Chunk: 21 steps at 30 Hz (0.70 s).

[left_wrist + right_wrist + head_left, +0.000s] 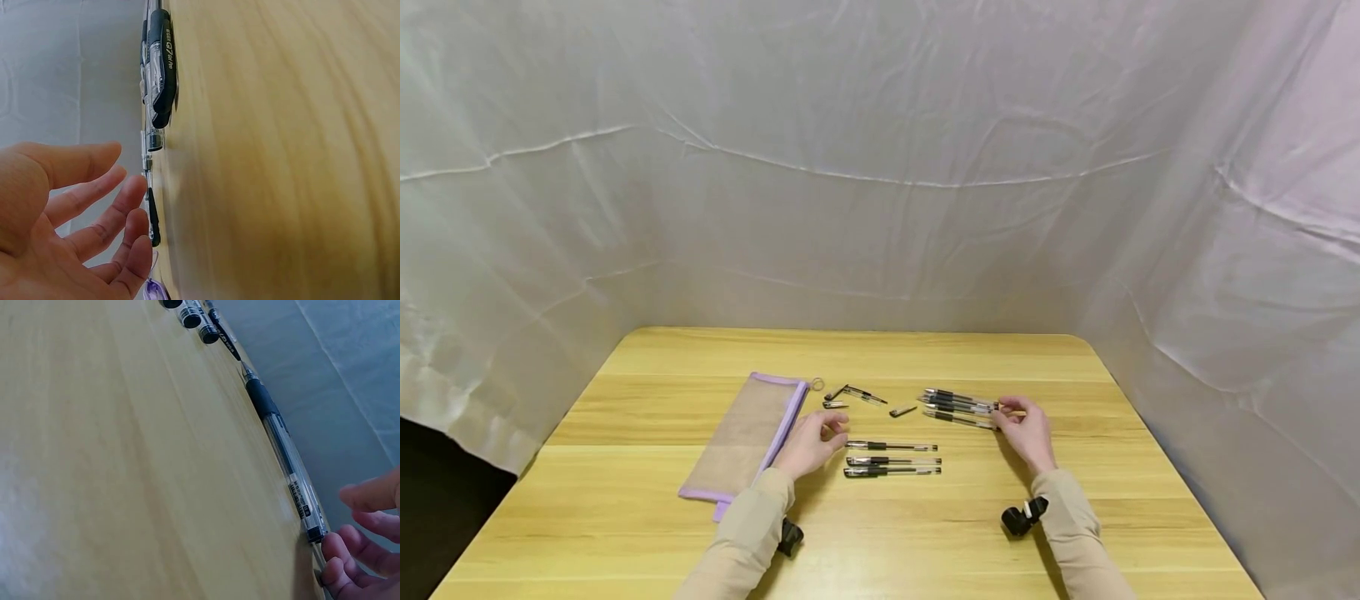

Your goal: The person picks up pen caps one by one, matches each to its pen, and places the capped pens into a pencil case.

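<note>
My left hand (811, 442) hovers by the left ends of a row of three gel pens (892, 460), its fingers loosely bent with nothing between them. In the left wrist view, thumb and fingers stand apart beside a pen's black clip (165, 69). On the right, my right hand (1025, 429) is at the rear ends of several uncapped gel pens (958, 419), which lie side by side with tips leftward. The right wrist view has fingertips (334, 569) close to a clear pen's (287, 465) black end; whether they touch is unclear. Thumb and fingers are spread.
A mesh zip pouch (737, 437) with purple edging lies left of my left hand, a ring (817, 384) at its corner. Loose pen caps (902, 411) are scattered behind the row. A pale curtain (880, 233) surrounds the wooden table (925, 550).
</note>
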Motion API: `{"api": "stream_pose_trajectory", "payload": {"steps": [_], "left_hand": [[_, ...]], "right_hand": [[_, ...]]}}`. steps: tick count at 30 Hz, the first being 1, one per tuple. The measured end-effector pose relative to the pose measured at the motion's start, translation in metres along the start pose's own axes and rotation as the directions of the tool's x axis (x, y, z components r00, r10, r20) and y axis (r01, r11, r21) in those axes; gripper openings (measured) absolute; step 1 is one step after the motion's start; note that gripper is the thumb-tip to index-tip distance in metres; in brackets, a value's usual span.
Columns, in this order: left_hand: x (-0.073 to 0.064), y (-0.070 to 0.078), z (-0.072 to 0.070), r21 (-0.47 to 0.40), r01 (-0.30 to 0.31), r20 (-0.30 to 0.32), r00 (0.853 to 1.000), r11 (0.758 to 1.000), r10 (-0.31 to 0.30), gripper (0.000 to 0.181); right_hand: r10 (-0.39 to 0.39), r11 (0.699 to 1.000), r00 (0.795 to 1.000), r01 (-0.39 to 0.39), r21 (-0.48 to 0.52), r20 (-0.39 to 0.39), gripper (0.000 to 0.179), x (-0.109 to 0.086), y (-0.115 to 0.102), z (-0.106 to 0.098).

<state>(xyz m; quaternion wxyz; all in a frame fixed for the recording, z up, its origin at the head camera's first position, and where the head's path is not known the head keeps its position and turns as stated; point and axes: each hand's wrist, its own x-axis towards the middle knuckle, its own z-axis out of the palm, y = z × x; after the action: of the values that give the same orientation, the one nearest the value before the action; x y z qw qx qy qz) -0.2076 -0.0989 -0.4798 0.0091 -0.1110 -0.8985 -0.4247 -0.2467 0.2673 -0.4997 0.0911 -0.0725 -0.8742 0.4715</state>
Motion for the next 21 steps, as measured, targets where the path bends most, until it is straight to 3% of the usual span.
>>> {"api": "stream_pose_trajectory", "payload": {"steps": [7,11,19,21], "left_hand": [[-0.0002,-0.0005,0.0015,0.016,0.008,-0.006,1.0,1.0,-0.008,0.026],[-0.0002,-0.0005,0.0017,0.013,0.014,-0.003,1.0,1.0,-0.013,0.026],[0.002,0.0009,0.0009,0.025,0.02,0.008,1.0,1.0,-0.02,0.028],[0.0031,0.0014,0.0009,0.024,0.026,0.018,0.999,0.999,-0.026,0.03]], "right_hand": [[-0.034,0.999,0.999,0.035,-0.036,0.027,0.029,-0.0006,0.004,0.0018],[-0.076,0.993,0.994,0.084,-0.088,0.085,0.025,-0.0021,0.0056,0.0015],[-0.194,0.946,0.96,0.237,-0.219,0.201,0.007,-0.0049,0.007,0.0011],[-0.199,0.942,0.959,0.244,-0.23,0.202,0.005,-0.0057,0.0063,0.0017]]}}
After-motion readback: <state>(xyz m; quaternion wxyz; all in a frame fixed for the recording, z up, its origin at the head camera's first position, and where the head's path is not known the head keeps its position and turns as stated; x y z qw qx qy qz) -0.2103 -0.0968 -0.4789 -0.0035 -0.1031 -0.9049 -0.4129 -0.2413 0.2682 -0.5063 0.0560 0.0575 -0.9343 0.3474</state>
